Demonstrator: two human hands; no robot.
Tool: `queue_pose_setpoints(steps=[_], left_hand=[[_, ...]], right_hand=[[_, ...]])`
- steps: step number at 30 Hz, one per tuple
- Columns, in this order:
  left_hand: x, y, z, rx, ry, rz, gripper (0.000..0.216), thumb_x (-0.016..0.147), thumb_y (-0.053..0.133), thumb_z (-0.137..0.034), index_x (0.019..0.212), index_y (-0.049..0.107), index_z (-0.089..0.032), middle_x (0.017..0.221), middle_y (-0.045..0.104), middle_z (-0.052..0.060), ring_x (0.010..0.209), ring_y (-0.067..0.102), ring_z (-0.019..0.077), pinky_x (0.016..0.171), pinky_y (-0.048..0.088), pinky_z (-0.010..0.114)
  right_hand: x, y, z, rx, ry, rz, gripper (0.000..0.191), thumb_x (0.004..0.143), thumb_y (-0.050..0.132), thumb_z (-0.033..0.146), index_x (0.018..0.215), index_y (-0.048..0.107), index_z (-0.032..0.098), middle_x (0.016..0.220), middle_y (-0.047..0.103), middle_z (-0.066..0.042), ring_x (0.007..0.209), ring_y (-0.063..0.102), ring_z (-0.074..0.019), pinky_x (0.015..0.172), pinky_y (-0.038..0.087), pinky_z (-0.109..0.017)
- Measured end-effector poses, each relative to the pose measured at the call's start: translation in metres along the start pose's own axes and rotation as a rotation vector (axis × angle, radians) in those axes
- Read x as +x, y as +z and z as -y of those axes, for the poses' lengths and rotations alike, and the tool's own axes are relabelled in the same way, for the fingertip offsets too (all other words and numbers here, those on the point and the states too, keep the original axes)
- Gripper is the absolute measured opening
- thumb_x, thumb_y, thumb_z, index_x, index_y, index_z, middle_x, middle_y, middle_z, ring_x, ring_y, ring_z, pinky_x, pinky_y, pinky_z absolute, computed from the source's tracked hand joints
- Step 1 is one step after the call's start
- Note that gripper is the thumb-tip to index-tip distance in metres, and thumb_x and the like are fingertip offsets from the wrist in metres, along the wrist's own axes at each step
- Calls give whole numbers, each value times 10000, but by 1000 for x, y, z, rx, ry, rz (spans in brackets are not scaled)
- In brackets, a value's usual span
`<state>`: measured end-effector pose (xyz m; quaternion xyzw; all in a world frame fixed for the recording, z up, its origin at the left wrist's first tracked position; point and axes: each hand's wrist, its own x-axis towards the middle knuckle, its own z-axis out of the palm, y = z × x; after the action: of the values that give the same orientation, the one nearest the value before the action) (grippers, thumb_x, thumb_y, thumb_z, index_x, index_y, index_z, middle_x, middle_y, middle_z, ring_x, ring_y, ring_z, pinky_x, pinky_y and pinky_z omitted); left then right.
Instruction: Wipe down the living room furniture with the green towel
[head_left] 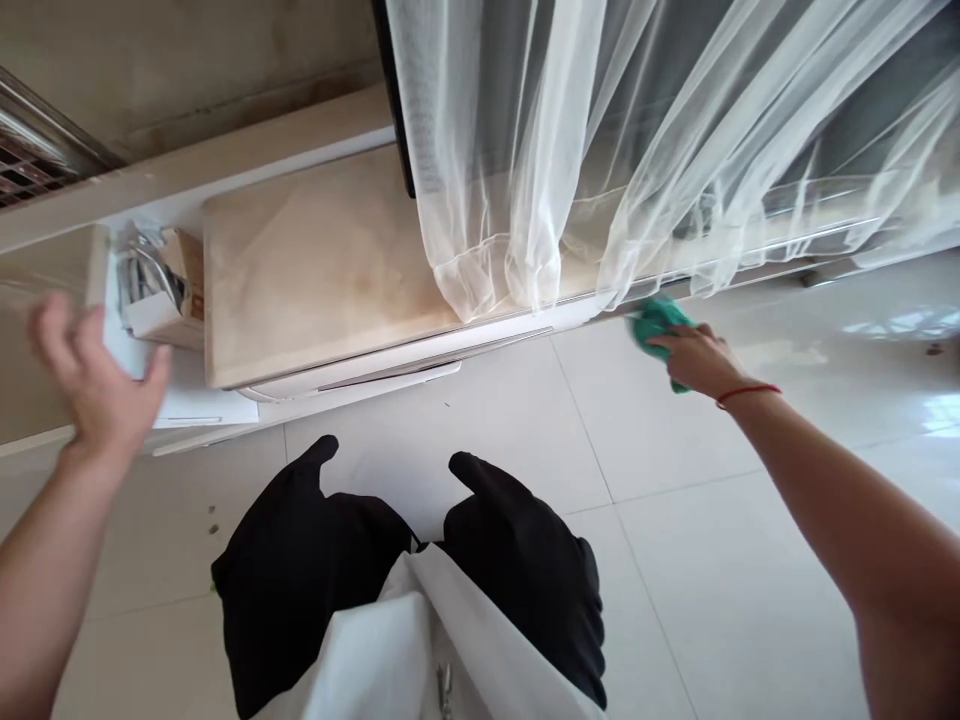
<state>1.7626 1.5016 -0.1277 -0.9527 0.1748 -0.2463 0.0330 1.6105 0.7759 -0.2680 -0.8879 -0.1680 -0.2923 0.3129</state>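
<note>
My right hand (694, 358) is closed on a green cloth (654, 320), pressing it against the front edge of a low marble sill (315, 270) just under the hem of a sheer white curtain (540, 200). At the far left, my left hand (97, 385) is raised in the air with its fingers spread, holding nothing, close to a small cardboard box (161, 285) with shiny wrapping in it. My knees in black trousers (405, 570) show at the bottom, above a white tiled floor (675, 560).
The box stands on white paper sheets (202, 405) at the sill's left end. A dark frame edge (394, 100) rises behind the curtain. A metal grille (30, 160) sits at the upper left. Small specks of debris (213, 520) lie on the floor.
</note>
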Motion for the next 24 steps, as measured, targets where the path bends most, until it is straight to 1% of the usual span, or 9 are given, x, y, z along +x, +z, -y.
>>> queue_pose_setpoints(steps=[2,4,7,10,13,15,18,22,24], left_hand=[[31,-13,-75,97,269,2,578,1019,426,-370,1532,486,-111,1667,439,148,1608,356,275,1262,475,467],[65,-27,-155,238,547,24,455,1000,405,-297,1335,678,-154,1427,656,81,1507,475,176,1117,553,322],[116,-49,-258,752,1159,-121,462,935,420,-240,1186,792,-129,1244,711,67,1512,489,211,973,539,335],[162,-66,-314,1169,1530,-345,442,906,504,-229,1189,786,-41,1291,683,167,1489,489,310,937,525,442],[195,-77,-328,837,1445,-263,428,983,463,-104,1350,670,-28,1188,724,149,1262,585,176,1104,492,392],[204,-89,-327,525,1322,-69,522,1018,267,-38,1453,556,-36,1061,721,118,1047,625,125,1049,498,315],[206,-116,-317,233,1187,107,651,990,89,5,1536,441,-40,1045,682,125,960,676,172,886,507,308],[210,-146,-294,68,1239,24,527,1036,361,-147,1549,428,-47,1090,676,162,1047,696,258,893,508,323],[213,-153,-290,96,1272,-5,484,1009,442,-157,1470,512,-24,1152,664,205,1102,680,289,890,511,331]], right_hand=[[-5,-9,18,115,59,-51,437,1015,584,396,642,764,260,421,483,-13,353,386,-84,440,383,-250],[1,5,62,158,96,-27,350,1023,521,298,882,839,266,570,651,-29,413,535,-100,432,414,-233],[39,71,164,147,85,41,416,981,525,167,1308,771,236,1230,768,-114,965,774,-217,752,662,-344],[108,164,259,-72,-224,155,498,1042,456,95,1473,678,209,1531,617,-140,1309,654,-286,1021,619,-506],[173,232,299,-215,-318,363,568,1095,344,77,1600,561,224,1694,450,-110,1460,531,-295,1088,557,-511],[197,245,295,-233,-262,423,569,1112,323,96,1625,531,229,1720,414,-88,1526,459,-286,1151,507,-508],[203,214,263,-232,-94,434,542,1093,374,103,1591,575,175,1686,466,-108,1570,408,-277,1208,465,-481],[195,146,233,-325,338,314,591,987,439,35,1556,600,62,1632,503,-210,1544,435,-313,1261,413,-495],[199,136,237,-351,465,273,611,950,442,10,1542,595,2,1582,539,-252,1503,477,-328,1275,390,-506]])
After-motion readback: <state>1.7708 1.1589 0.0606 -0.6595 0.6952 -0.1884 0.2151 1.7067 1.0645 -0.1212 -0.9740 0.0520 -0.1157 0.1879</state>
